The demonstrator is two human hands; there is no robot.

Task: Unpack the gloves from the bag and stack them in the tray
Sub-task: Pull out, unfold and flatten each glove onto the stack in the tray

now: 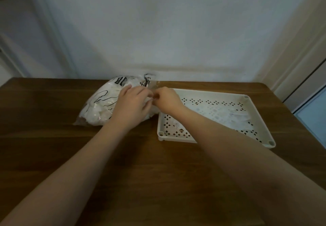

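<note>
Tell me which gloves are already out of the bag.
The clear gloves lying flat in the white tray, on the right. The other gloves are bunched inside the bag under both hands.

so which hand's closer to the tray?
Right. The right hand hovers over the tray's far-left corner at the bag opening; the left hand rests on the bag, left of the tray.

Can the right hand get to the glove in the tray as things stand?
Probably yes. The right hand is at the bag mouth beside the tray, its forearm already crossing the tray. The glove lies uncovered in it, with nothing above.
</note>
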